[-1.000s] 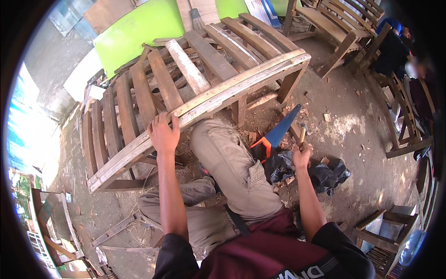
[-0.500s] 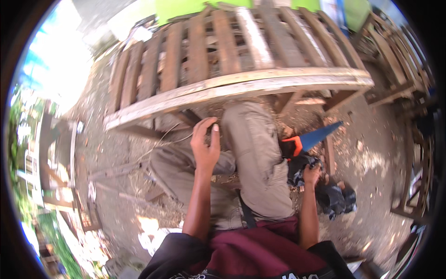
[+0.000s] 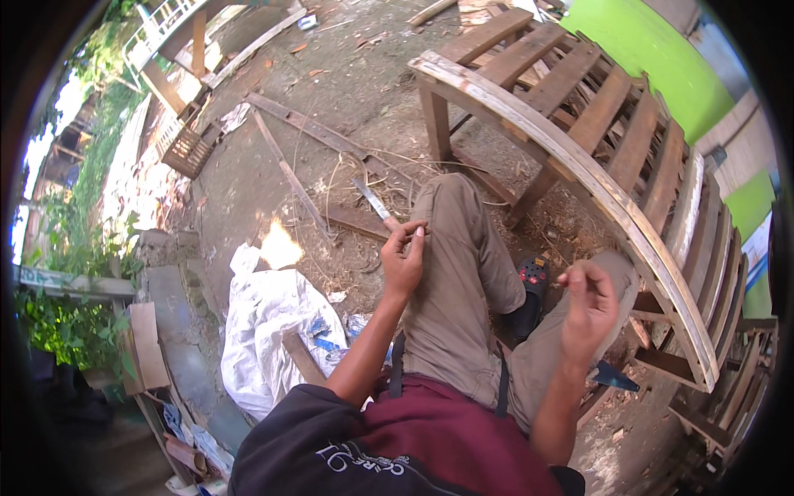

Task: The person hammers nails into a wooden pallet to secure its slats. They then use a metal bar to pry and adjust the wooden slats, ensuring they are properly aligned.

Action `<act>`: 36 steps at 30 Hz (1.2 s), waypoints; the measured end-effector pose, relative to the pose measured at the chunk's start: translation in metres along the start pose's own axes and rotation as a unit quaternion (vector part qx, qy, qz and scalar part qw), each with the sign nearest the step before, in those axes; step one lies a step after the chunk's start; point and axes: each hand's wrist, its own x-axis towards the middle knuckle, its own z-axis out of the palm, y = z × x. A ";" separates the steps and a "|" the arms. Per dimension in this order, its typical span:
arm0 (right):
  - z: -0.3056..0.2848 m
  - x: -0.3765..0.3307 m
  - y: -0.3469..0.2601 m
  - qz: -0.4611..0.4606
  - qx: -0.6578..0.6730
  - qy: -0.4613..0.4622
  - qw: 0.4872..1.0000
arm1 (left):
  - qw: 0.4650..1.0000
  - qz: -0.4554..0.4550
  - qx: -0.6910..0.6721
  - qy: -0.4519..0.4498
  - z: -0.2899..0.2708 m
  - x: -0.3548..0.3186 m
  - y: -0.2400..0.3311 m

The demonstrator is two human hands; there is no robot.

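My left hand (image 3: 403,263) is above my left thigh, its fingers closed in a pinch; what they hold, if anything, is too small to make out. A knife-like tool with a grey blade (image 3: 371,198) is just beyond these fingers, its lower end meeting them in the picture. Whether the hand touches it cannot be told. My right hand (image 3: 587,307) is raised over my right thigh, loosely curled with its fingers apart and nothing plainly in it. Beside the right forearm, part of a blue saw blade (image 3: 616,376) shows; the rest is hidden.
A slatted wooden bench (image 3: 571,157) stands close in front and to the right. Metal bars (image 3: 302,122) and thin cord lie on the ground ahead. At my left are a white sack (image 3: 273,331), a piece of wood (image 3: 303,358) and a low block wall (image 3: 178,314).
My view has swung to the left. My right hand has let go of the black plastic beside the saw and come up over my thigh. My left hand's fingers have closed into a pinch.
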 end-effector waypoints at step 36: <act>0.105 -0.062 0.094 0.248 -0.065 -0.223 0.941 | 0.847 -0.372 0.345 0.157 -0.265 0.111 -0.315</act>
